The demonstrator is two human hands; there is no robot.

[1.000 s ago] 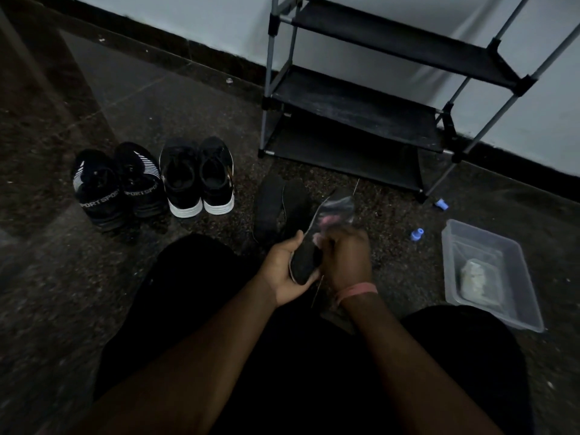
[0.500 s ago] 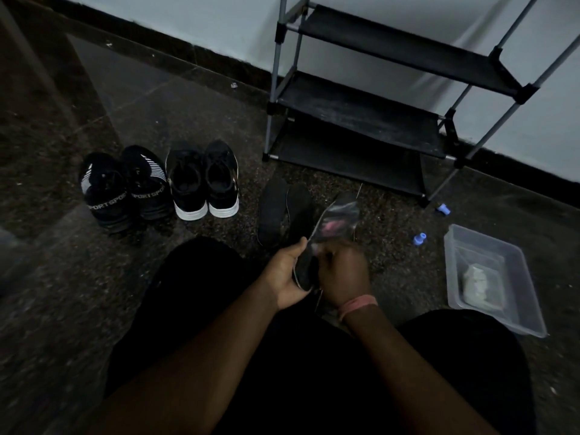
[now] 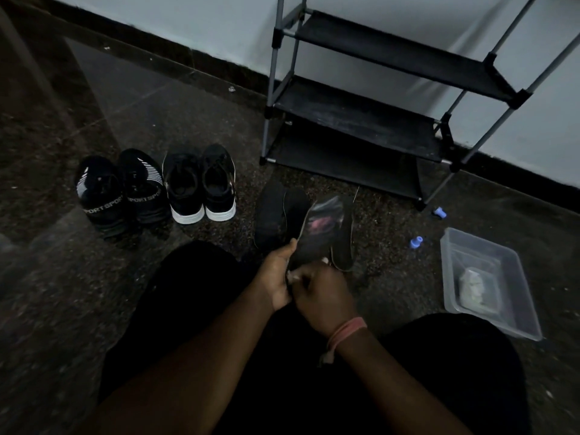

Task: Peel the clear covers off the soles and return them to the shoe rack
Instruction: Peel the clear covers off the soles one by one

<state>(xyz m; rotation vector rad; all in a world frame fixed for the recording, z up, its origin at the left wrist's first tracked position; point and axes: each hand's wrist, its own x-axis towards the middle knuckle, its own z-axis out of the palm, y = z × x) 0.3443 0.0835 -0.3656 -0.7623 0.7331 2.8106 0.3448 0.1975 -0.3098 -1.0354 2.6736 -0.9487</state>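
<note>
Gripping insole (image 3: 314, 246) over lap, left hand (image 3: 276, 277) clamps heel edge; right hand (image 3: 323, 296) pinches clear cover (image 3: 326, 218) at heel corner. Insole likely light, floppy — cover thin, slick, prone to tear; best peeled from corner. Spare insoles (image 3: 276, 215) lie on floor near shoe rack (image 3: 361, 142).

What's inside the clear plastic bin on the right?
The clear bin holds a pale crumpled wad, apparently on a clear flat sheet. What the wad is, or anything beneath it, cannot be made out.
</note>
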